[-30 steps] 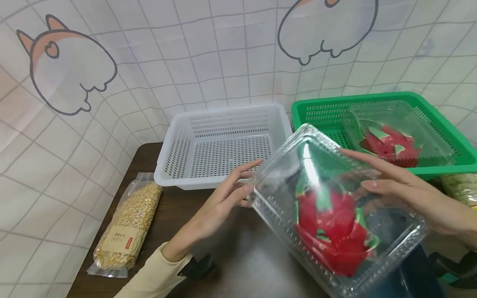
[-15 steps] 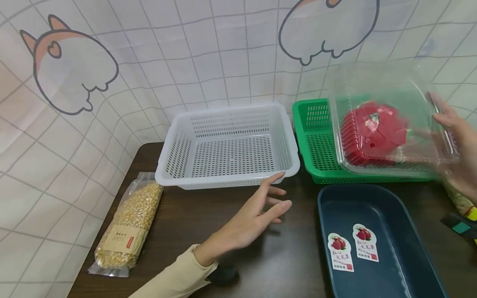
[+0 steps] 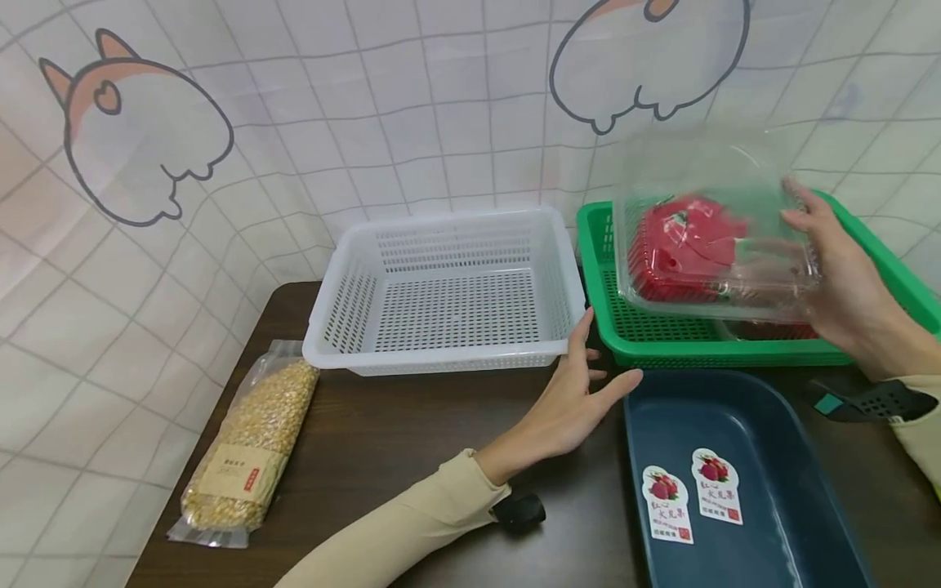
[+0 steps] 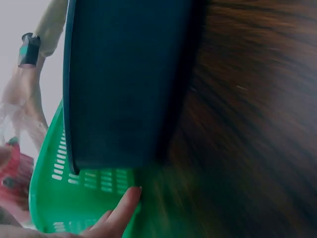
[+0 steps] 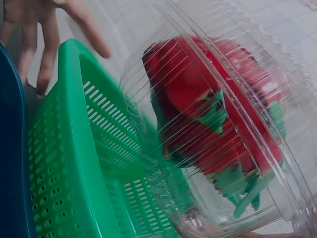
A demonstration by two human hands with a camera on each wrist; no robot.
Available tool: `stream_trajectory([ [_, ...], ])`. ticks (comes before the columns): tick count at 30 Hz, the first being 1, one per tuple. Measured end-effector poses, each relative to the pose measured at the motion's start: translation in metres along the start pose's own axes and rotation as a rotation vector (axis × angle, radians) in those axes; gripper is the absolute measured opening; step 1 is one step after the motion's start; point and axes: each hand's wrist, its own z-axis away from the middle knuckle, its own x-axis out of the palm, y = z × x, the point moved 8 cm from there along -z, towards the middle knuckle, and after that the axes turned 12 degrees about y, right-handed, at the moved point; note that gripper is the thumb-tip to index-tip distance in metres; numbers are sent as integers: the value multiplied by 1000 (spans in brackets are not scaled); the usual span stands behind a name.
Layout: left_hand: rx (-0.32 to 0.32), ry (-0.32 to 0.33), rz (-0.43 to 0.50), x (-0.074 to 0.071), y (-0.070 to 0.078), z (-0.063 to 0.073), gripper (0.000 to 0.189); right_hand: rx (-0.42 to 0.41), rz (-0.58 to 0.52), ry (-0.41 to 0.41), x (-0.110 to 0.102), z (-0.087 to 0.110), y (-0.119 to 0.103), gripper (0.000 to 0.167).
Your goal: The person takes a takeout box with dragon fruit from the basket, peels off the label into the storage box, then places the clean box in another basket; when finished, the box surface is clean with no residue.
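Observation:
In the head view my right hand [image 3: 841, 278] grips the right side of a clear plastic clamshell box [image 3: 764, 306]. Inside the box lies a red dragon fruit [image 3: 687, 245] with green scales. They are held over the green basket [image 3: 735, 353], and the right wrist view shows the fruit [image 5: 198, 99] through the ribbed plastic, beside the basket wall [image 5: 86, 148]. My left hand [image 3: 562, 416] has its fingers spread, the index fingertip right at the front corner of the white basket [image 3: 441, 359] and the thumb pointing toward the dark blue tray [image 3: 750, 425].
A second clear box [image 3: 775, 330] with red fruit is partly hidden in the green basket. Two dragon fruit stickers [image 3: 667, 505] lie in the blue tray. A bag of corn kernels [image 3: 250, 441] lies at the left of the dark table [image 3: 412, 457]. A patterned cloth hangs behind.
The box with the dragon fruit was between both hands low over the tray; my right hand has carried it up and over the green basket. My left hand came away and moved right.

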Motion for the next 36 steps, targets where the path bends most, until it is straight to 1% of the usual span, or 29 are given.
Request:
stream_trajectory([
  [3, -14, 52, 26, 7, 3, -13, 91, 28, -5, -28, 8, -3, 2, 62],
  [5, -22, 73, 36, 10, 6, -19, 92, 39, -3, -36, 11, -4, 3, 64],
  [7, -33, 93, 33, 13, 7, -24, 92, 28, 6, -35, 14, -4, 4, 66],
  [9, -37, 105, 46, 14, 8, -27, 94, 21, 28, -34, 17, -4, 5, 68],
  [14, 0, 122, 89, 14, 9, -25, 94, 17, 121, -37, 25, -4, 8, 68],
  [16, 11, 128, 89, 13, 9, -25, 93, 19, 188, -31, 26, -5, 8, 68],
  [22, -17, 144, 65, 15, 7, -26, 93, 29, 430, -32, 26, -10, 6, 69],
  [27, -18, 157, 61, 16, 9, -26, 93, 63, 614, -81, 30, -10, -1, 73],
  [32, -26, 166, 70, 16, 9, -27, 92, 48, 817, -130, 33, -11, -11, 77],
  [36, -38, 168, 83, 17, 10, -27, 93, 4, 950, -140, 34, -11, -17, 77],
])
